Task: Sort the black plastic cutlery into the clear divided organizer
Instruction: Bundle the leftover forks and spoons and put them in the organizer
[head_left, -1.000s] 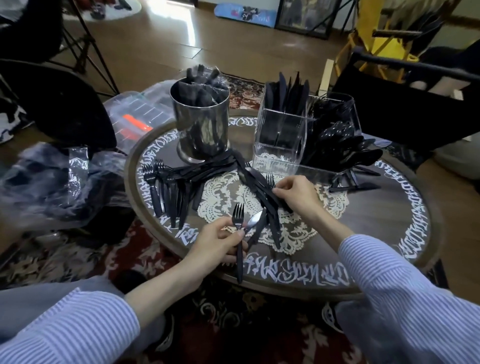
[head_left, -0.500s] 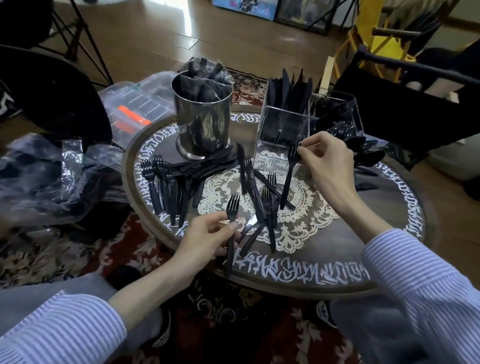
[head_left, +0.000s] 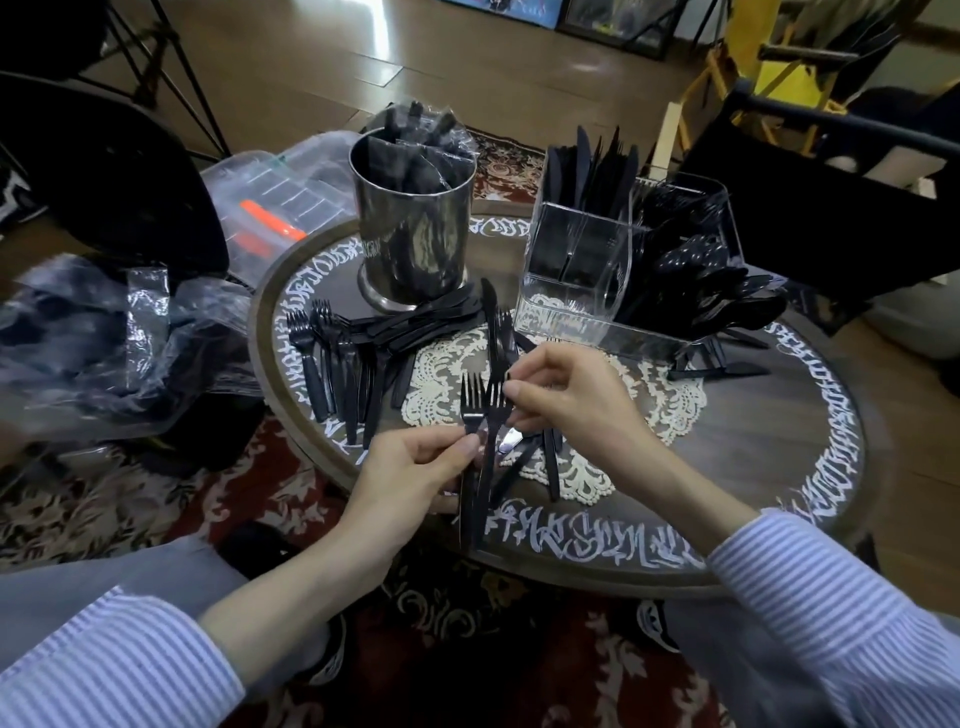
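My left hand grips the handles of two black plastic forks, tines up, over the near part of the round table. My right hand pinches the tines of the second fork right beside it. More black cutlery lies on the lace doily beneath both hands. A row of forks lies at the table's left. The clear divided organizer stands at the back right, with knives upright in its rear part and spoons in the right part.
A metal bucket with bagged cutlery stands at the back centre. Crumpled plastic bags lie left of the table, and a clear plastic box sits behind them. Black chairs stand at the left and at the right rear.
My right hand has come back from the organizer to the near centre and now pinches a fork next to my left hand. My left hand now holds two forks, not one.
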